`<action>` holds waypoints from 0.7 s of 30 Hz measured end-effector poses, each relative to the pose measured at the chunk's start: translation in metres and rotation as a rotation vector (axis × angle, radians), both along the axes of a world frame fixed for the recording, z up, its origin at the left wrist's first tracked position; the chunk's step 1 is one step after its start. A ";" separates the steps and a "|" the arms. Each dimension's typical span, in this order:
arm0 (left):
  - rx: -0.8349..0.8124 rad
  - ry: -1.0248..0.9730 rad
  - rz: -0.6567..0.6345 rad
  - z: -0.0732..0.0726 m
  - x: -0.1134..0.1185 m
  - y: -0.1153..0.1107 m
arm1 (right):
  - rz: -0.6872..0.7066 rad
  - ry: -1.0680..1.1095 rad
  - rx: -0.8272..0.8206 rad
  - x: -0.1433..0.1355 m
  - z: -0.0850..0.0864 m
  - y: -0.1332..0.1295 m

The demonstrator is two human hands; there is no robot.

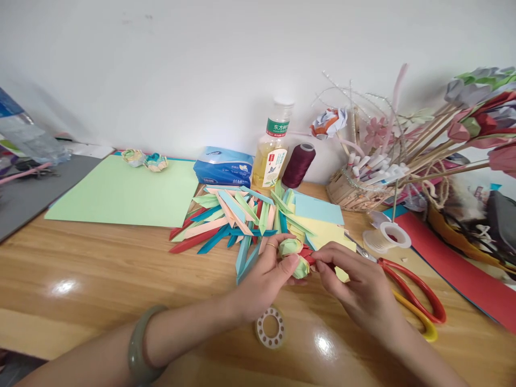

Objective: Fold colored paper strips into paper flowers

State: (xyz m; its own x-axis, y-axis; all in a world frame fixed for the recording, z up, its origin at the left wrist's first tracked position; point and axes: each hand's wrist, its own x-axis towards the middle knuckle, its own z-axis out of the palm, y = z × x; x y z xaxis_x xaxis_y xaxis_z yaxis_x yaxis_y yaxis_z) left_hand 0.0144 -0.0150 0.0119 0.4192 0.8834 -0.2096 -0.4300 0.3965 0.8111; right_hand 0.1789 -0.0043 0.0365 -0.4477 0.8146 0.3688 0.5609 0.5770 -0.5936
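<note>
Between my two hands is a folded paper flower in light green and red. My left hand holds its green part, thumb in front and fingers behind. With thumb and index finger, my right hand pinches the red paper strip at the flower's right side. Just behind my hands lies a loose heap of folded paper strips in red, teal, peach, light blue and green. A roll of clear tape lies on the table below my left hand.
Red-and-yellow-handled scissors and a white spool lie at right. Behind stand a tissue pack, a drink bottle, a maroon thread cone and a basket. Green paper bears two small paper flowers.
</note>
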 end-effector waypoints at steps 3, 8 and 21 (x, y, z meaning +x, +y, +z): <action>-0.004 -0.006 0.007 -0.001 0.000 0.000 | 0.009 0.009 0.000 0.000 0.001 0.001; -0.016 -0.008 0.009 0.000 0.000 0.001 | 0.010 0.001 0.006 -0.001 0.002 0.001; 0.021 0.032 0.021 -0.001 0.002 0.000 | -0.139 -0.099 0.258 -0.004 -0.009 -0.004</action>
